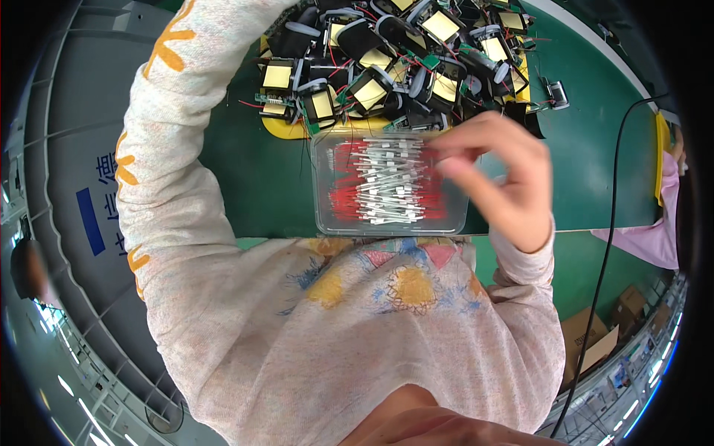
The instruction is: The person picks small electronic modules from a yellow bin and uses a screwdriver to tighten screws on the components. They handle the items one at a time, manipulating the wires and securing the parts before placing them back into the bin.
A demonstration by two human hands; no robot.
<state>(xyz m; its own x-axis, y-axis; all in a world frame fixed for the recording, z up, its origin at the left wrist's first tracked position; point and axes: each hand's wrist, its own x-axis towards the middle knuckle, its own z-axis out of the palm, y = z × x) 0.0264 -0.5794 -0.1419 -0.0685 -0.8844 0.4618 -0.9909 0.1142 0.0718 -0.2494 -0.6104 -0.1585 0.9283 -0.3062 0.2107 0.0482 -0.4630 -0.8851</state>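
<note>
My right hand hovers over the right end of a clear plastic tray on the green table mat. The tray holds several small white sleeved parts with red wires. The fingers are drawn together in a pinch near the tray's upper right corner, but they are blurred and I cannot see whether anything is between them. My left arm, in a pale patterned sleeve, stretches up along the left side past the top of the picture. Its hand is out of view.
Behind the tray, a heap of black coil parts with yellow tape and red wires lies on a yellow tray. A small loose part and a black cable lie at right. Another person's pink sleeve is at far right.
</note>
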